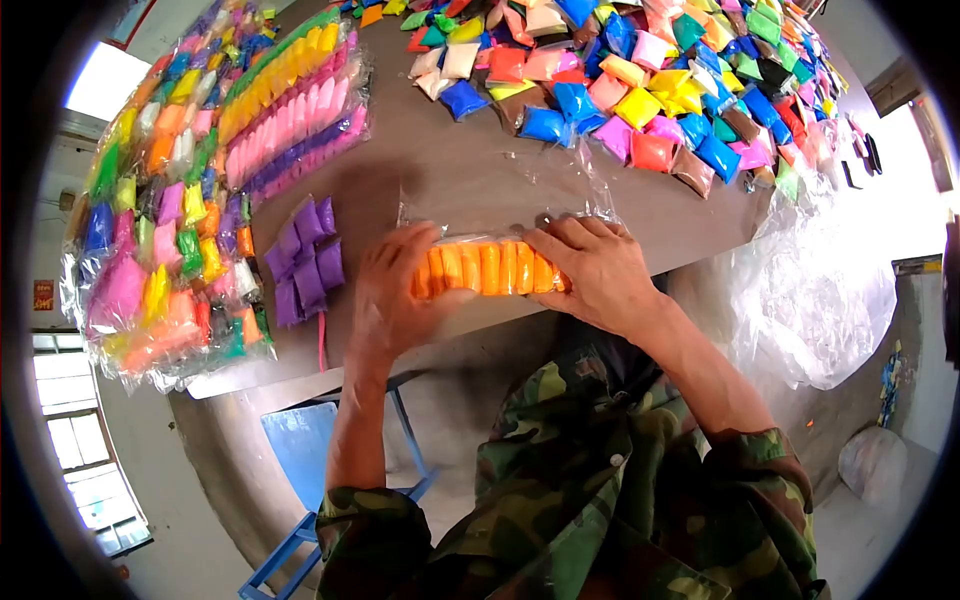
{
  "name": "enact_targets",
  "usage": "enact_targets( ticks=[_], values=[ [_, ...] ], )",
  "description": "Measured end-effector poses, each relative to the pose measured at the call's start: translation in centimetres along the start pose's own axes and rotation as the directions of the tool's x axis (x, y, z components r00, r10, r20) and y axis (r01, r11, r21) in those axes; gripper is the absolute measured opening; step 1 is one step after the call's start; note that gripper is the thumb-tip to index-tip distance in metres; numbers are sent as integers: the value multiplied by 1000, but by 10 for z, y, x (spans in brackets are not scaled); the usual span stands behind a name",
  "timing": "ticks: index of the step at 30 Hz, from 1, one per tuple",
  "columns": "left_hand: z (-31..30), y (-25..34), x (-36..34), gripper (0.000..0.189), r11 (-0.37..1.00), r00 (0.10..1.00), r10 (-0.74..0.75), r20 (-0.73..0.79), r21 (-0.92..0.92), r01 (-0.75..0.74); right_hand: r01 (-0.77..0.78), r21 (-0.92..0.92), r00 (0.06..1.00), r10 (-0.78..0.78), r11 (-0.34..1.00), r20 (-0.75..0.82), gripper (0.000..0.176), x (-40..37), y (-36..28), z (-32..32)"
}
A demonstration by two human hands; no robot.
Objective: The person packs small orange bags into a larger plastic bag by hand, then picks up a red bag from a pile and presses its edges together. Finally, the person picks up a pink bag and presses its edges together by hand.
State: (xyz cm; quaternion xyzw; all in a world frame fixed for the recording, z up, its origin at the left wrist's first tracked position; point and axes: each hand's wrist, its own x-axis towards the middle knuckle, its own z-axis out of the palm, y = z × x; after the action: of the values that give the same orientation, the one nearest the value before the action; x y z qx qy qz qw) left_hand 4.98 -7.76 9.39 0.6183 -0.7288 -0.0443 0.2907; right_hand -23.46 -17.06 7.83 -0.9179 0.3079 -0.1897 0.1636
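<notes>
A row of several slim orange packets (485, 268) lies side by side in a clear plastic bag (570, 180) near the table's front edge. My right hand (600, 268) grips the right end of the row, its fingers curled over the far side. Around the left end is my left hand (395, 290), slightly blurred, with the thumb along the near side and the fingers at the back. Loose clear film of the bag spreads over the table beyond the packets. Left of my left hand sits a small group of purple packets (305, 258).
A big heap of mixed coloured packets (640, 80) covers the table's far right. Bagged rows of coloured packets (290, 110) are stacked at the left. Clear plastic bags (815, 280) hang off the right edge. A blue chair (305, 450) stands below the table at left.
</notes>
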Motion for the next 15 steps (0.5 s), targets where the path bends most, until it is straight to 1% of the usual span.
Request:
enact_targets(
  ticks=[1,2,3,4,5,6,8,9,11,12,14,15],
  values=[
    [-2,10,2,68,992,996,89,25,84,-91,10,-14,1000,-10,1000,-10,76,0,1,1],
    [1,11,1,68,992,996,89,21,86,-91,20,-30,1000,-21,999,-21,76,0,1,1],
    [5,9,-1,73,989,992,105,66,98,-111,22,-32,999,-23,999,-23,76,0,2,1],
    [9,8,-2,78,985,986,122,112,109,-134,34,-9,999,-35,999,-28,76,0,3,0],
    [13,4,-4,78,984,985,129,111,108,-141,44,14,998,-43,999,-35,76,-1,5,-1],
    [15,0,-5,77,988,988,110,112,95,-121,37,9,999,-37,999,-40,76,-1,7,-2],
    [16,-4,-8,76,992,989,96,115,75,-105,7,94,1000,-8,996,10,77,-1,10,-5],
    [15,-3,-9,76,994,987,75,140,70,-85,3,89,1000,-4,996,8,77,-3,11,-7],
    [13,-1,-10,76,996,985,58,165,61,-69,-47,190,999,42,981,32,78,-5,15,-11],
    [11,2,-10,75,998,986,41,161,36,-47,-52,186,998,46,981,33,78,-7,18,-12],
    [9,5,-8,74,1000,987,24,159,8,-25,-16,258,1000,20,966,-12,81,-9,25,-15],
    [8,5,-8,73,1000,986,5,166,-7,-4,-18,257,1000,21,966,-10,81,-10,29,-15]
  ],
)
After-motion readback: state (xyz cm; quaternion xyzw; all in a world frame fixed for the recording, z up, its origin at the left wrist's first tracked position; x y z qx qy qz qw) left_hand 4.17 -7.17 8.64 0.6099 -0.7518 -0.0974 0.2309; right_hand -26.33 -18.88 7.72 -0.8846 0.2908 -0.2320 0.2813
